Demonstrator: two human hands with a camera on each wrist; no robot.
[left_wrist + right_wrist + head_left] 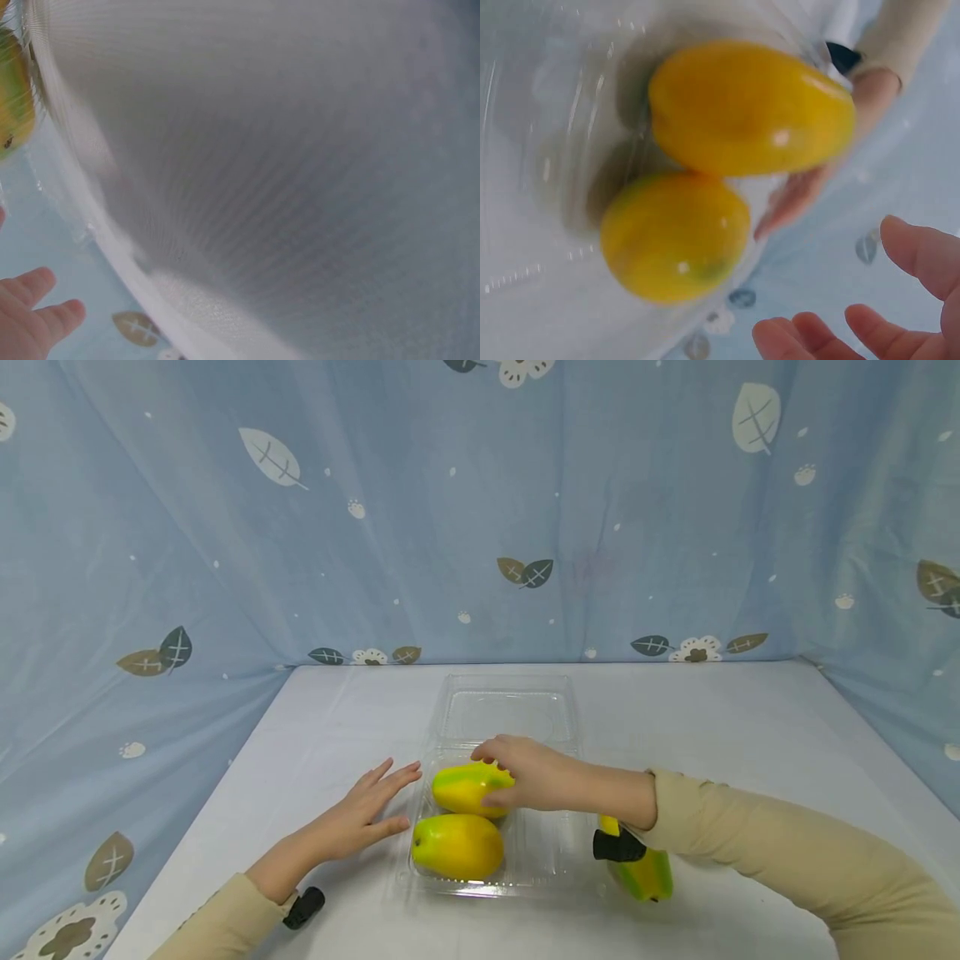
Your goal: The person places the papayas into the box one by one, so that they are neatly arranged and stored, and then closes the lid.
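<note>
You face a white table (712,718) whose far edge meets a light blue cloth (420,527) hung as a wall. That cloth also closes in your table's left and right edges, with creases running down to both far corners. Across it you see white leaves (756,418), paired brown and dark leaves (537,573) and paw prints (356,509). White flowers (696,650) sit along the far edge. The light reaching you is soft, and a faint pinkish patch (594,567) shows above the far edge.

Left grip (363,812) is splayed, right grip (531,772) loosely curved.
</note>
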